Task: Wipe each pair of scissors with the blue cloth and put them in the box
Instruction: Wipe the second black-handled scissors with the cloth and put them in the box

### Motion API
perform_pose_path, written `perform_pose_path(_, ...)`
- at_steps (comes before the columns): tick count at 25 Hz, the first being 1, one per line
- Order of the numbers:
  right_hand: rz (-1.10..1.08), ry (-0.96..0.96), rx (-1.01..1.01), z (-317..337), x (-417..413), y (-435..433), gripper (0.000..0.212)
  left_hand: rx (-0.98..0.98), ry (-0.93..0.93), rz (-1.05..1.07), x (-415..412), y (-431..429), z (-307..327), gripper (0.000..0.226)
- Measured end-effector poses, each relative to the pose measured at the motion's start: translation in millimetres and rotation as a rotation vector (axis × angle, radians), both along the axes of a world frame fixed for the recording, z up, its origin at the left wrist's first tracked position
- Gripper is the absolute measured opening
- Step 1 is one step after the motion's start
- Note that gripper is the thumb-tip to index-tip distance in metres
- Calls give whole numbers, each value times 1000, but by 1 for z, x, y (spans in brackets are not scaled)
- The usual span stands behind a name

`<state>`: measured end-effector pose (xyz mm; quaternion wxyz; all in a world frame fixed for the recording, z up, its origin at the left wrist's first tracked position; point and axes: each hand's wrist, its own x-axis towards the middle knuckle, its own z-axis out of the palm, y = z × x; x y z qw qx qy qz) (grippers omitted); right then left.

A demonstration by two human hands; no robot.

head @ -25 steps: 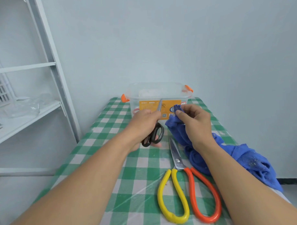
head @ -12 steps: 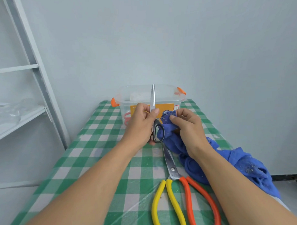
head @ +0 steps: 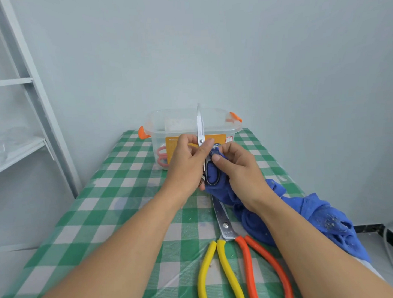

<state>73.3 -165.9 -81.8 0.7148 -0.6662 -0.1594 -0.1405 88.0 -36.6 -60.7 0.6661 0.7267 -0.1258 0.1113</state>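
worktop (head: 130,195) covered in green-and-white check under clear film, set against a pale wall. clear box (head: 156,141) with orange clips stands at its far end. white shelf unit (head: 33,110) to the left of the box. pink-handled scissors (head: 162,158) inside the box, by its near left wall.

black-handled scissors (head: 199,124) held up just in front of the box, between both hands. left hand (head: 187,164) grips them around the pivot, thumb and fingers curled. right hand (head: 238,167) pinches a fold of the blue cloth (head: 316,213) against the handle loop. rest of the cloth trails to the near right of the box, over the worktop edge.

held scissors: long axis upright, blades closed, tip up past the box rim, handles down.

yellow-and-orange-handled scissors (head: 225,226) flat on the worktop, nearer than the box, closed blades pointing toward it, handles toward the person.
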Motion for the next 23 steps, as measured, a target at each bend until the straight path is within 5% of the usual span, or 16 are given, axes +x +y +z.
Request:
perform_pose_path(4,-67,-59,-132,-2,3,2,6,-112,67,-133,0,15,3,54)
perform_pose_path(8,-64,-25,-63,-2,4,-5,15,-95,141,-172,-2,39,7,39)
perform_pose_path(16,-24,-85,-309,-4,5,-10,8,5,139,-144,-3,58,2,29)
perform_pose_path(23,-242,-46,101,11,-2,-13,26,88,14,-34,-2,59,-2,18)
